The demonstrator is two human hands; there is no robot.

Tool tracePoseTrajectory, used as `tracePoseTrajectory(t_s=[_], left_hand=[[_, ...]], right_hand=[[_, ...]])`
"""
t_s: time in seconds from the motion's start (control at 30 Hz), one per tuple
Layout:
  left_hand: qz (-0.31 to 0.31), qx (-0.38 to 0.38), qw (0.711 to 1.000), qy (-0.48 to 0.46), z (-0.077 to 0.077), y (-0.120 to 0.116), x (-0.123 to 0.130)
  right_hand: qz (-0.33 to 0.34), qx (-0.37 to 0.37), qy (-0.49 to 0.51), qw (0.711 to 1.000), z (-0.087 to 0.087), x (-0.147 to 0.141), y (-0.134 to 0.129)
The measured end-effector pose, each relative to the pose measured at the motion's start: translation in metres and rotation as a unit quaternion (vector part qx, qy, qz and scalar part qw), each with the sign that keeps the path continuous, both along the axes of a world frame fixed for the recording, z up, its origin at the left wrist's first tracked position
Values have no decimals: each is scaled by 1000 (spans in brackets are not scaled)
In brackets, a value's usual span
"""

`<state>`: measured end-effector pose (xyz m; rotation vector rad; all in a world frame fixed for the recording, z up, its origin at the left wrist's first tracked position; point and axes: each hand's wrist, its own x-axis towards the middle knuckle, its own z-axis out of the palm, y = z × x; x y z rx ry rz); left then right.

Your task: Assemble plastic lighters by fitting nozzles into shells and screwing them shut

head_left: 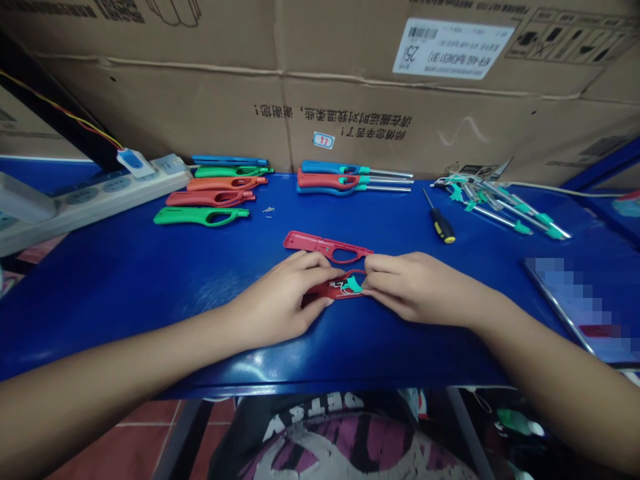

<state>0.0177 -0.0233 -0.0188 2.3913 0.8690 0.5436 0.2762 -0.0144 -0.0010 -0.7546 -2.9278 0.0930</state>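
My left hand [285, 293] is closed around the left part of a red lighter casing half [314, 292], which lies hollow side up on the table. Inside it sit a green trigger [354, 285] and thin white wires. At the right end of that casing, the fingers of my right hand [420, 287] are pinched together by the trigger, hiding what they press on there. Just beyond my hands lies the other red casing half [310, 241], with its finger loop to the right.
Several coloured casings [200, 217] lie back left beside a power strip [95, 193]. Lighters with metal rods [330, 180] lie at the back centre. Tiny screws [269, 211], a screwdriver [440, 223], rod assemblies [505, 203] and a tablet-like device [575, 307] also occupy the blue table [150, 280]. Cardboard boxes [200, 107] stand behind.
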Motion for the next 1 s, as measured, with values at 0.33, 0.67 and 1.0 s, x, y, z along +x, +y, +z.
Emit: tracePoseTrajectory(t_s=[0.33,0.67,1.0], left_hand=[[-9,14,1000,25,2,1,-1],[-10,21,999,46,3,-1,-2],[-12,15,999,47,3,-1,-4]], right_hand=[[37,108,-46,992,1,-4,-5],[28,95,-48,994,1,-3,-5],[22,67,-44,997,3,-4,-6]])
